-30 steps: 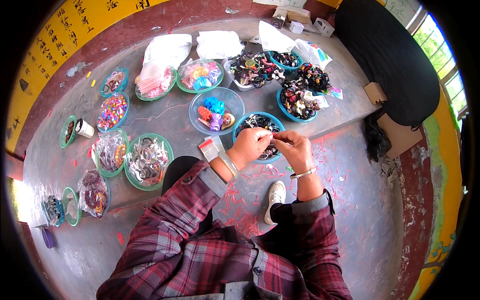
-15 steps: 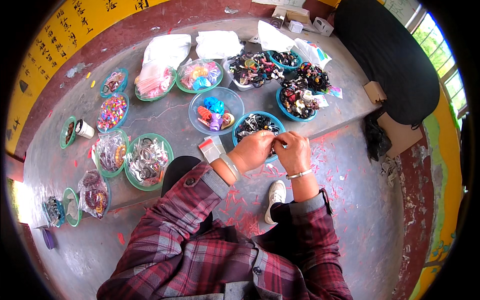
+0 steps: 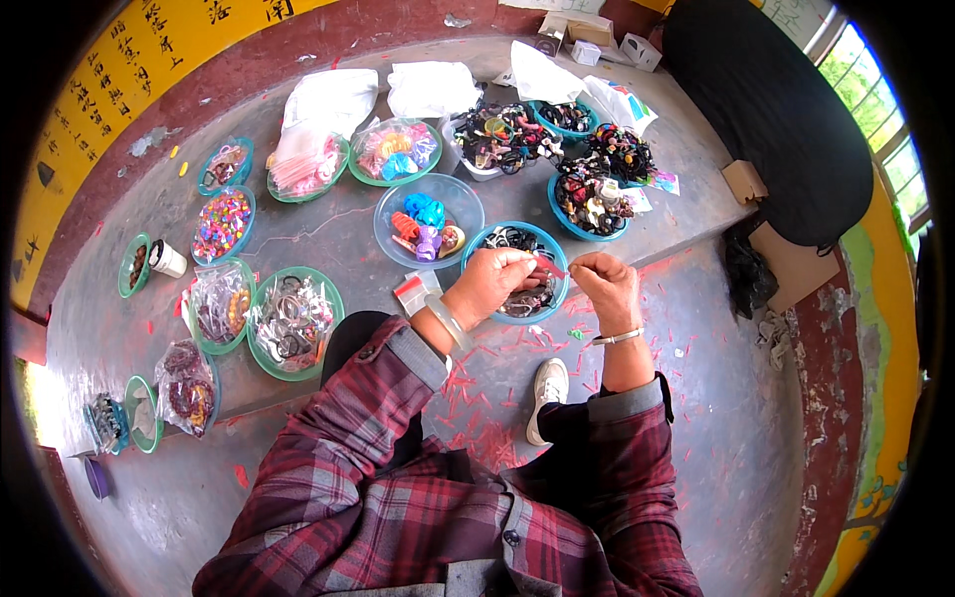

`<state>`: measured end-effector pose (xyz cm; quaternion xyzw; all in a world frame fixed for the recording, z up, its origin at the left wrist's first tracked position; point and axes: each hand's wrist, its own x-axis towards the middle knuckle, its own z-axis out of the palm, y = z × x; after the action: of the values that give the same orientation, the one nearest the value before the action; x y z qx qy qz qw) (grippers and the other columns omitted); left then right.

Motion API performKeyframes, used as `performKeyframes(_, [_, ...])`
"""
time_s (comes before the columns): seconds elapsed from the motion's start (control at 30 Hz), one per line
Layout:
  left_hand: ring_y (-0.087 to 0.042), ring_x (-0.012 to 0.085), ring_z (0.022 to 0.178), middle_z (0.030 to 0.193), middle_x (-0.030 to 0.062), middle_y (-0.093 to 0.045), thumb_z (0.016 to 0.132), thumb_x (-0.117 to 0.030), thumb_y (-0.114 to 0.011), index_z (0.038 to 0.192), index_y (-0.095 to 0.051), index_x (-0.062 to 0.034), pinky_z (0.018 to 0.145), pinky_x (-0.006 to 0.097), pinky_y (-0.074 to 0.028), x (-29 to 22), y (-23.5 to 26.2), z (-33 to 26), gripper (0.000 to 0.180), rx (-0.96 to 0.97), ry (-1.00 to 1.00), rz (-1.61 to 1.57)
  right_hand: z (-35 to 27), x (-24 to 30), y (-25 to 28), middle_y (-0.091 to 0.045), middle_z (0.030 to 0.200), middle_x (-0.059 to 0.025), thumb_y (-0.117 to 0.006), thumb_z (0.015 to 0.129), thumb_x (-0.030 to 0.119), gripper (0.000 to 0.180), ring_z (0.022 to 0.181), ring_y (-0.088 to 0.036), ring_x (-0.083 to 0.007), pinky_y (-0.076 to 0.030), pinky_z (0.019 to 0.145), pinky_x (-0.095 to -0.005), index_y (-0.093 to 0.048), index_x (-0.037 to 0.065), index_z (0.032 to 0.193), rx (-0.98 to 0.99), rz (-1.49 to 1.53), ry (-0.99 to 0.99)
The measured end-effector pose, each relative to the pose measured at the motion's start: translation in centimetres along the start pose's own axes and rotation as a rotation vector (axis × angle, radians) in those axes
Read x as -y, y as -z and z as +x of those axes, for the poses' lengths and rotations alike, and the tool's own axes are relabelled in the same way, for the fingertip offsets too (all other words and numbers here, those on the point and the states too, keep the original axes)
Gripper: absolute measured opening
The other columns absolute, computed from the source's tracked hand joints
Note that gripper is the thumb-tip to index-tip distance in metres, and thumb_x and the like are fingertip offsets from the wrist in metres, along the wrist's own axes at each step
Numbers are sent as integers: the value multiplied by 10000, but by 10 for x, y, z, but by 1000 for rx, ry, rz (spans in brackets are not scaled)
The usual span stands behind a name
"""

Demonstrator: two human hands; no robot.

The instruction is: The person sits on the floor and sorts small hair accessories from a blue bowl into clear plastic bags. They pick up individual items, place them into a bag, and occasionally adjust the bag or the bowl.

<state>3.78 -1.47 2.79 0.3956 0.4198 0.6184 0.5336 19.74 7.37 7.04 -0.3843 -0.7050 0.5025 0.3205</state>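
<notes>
My left hand [image 3: 487,287] is closed in a pinch above the near blue basket [image 3: 563,291], holding a thin red strip [image 3: 548,267] that slants toward my other hand. Just right of the strip's end, my right hand [image 3: 609,292] has its fingertips pressed together; whether anything small is between them is hidden. Below the strip, the basket is filled with black and white bands [image 3: 519,239], partly covered by my left hand. A small clear bag with a red edge [image 3: 416,291] lies left of my left wrist.
A clear blue bowl [image 3: 386,239] with colourful hair clips stands behind. Blue baskets of dark hair ties [image 3: 593,204] are at the right, and green baskets [image 3: 338,310] at the left. Red scraps [image 3: 477,410] litter the floor by my white shoe [image 3: 549,388], beyond the ledge's edge.
My hands were together over the basket; they have moved apart, the right one shifting right. The red strip now shows between them, and a small green piece appears beside the basket.
</notes>
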Motion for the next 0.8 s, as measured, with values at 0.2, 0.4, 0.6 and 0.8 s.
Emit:
performKeyframes(0.2, [-595,181,861,939,122,-600,882,-121,-452,997,-553,59,760,273,-486,14,0,2,236,-39,-183,331,-10,3,-20,-599,685,-77,-647,664,106,110,618,-576,-206,-439,551,-291,-650,55,761,-63,-321,284])
performKeyframes(0.4, [-595,270,797,921,161,-592,829,-83,-493,972,-563,24,694,317,-479,11,-5,0,192,-97,-514,870,-14,5,-30,-603,724,-89,-628,674,112,87,667,-582,-255,-438,606,-337,-652,71,746,-102,-591,393])
performKeyframes(0.6, [-584,292,818,910,155,-588,809,-68,-504,963,-557,16,701,329,-475,6,-12,-4,184,-68,-552,986,-16,4,-33,-591,699,-76,-618,659,114,58,674,-559,-269,-408,646,-350,-638,84,705,-153,-737,465])
performKeyframes(0.8, [-595,284,774,868,157,-602,798,-55,-512,931,-577,20,693,317,-476,11,-12,-1,166,-109,-607,868,-14,3,-34,-575,667,-62,-610,631,127,46,677,-557,-253,-385,633,-363,-601,87,652,-162,-734,478])
